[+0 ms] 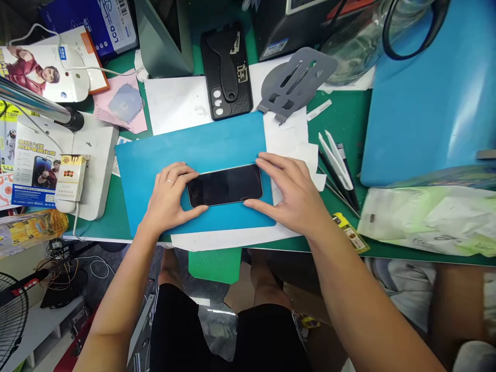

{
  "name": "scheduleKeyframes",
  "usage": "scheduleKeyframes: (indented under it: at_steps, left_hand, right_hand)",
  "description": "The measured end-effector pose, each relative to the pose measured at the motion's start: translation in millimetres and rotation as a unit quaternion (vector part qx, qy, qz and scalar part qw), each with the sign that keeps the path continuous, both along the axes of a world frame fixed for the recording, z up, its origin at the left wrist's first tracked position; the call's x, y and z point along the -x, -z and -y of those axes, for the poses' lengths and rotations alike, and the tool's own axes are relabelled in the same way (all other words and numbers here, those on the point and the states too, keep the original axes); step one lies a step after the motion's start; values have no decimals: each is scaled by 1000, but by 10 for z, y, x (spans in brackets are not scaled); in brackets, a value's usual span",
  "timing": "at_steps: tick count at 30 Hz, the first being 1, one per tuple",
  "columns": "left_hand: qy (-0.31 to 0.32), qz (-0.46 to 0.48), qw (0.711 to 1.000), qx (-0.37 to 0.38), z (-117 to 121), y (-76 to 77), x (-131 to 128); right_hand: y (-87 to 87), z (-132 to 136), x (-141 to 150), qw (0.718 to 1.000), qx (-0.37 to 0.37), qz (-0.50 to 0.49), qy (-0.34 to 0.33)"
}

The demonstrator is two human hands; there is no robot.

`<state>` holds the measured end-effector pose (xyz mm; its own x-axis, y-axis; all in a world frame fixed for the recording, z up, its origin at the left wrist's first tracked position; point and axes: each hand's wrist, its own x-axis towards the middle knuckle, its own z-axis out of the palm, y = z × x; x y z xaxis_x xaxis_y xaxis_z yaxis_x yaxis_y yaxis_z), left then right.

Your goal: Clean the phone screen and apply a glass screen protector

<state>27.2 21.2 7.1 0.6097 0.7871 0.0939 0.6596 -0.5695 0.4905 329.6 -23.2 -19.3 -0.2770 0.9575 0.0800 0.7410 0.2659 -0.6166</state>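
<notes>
A black smartphone [226,185] lies screen up on a blue mat [155,155] at the front of the green table. My left hand [168,196] grips the phone's left end, thumb under the front edge and fingers curled over the top. My right hand [290,191] holds the right end, thumb along the front edge and fingers lying over the far corner. Both hands are touching the phone.
Behind the mat lie a black phone case [227,72], a grey perforated stand [296,82] and white paper sheets [174,103]. Tweezers and white pry tools [337,165] lie to the right, beside a large blue sheet [426,103]. A white pad [93,155] and boxes stand left.
</notes>
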Motion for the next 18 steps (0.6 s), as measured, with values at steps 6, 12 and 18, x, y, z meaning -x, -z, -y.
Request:
scheduleKeyframes:
  at_steps: [6,12,18]
  left_hand:
    - [-4,-10,1000,10,11,-5,-1]
    - [-10,-42,999,-22,41,22,0]
    - [-32,-67,997,-17,88,52,-26]
  right_hand:
    - [46,-1,46,999,-54,5,2]
    - [-60,217,93,980,-140,25,140]
    - [-270,323,46,979,-63,42,190]
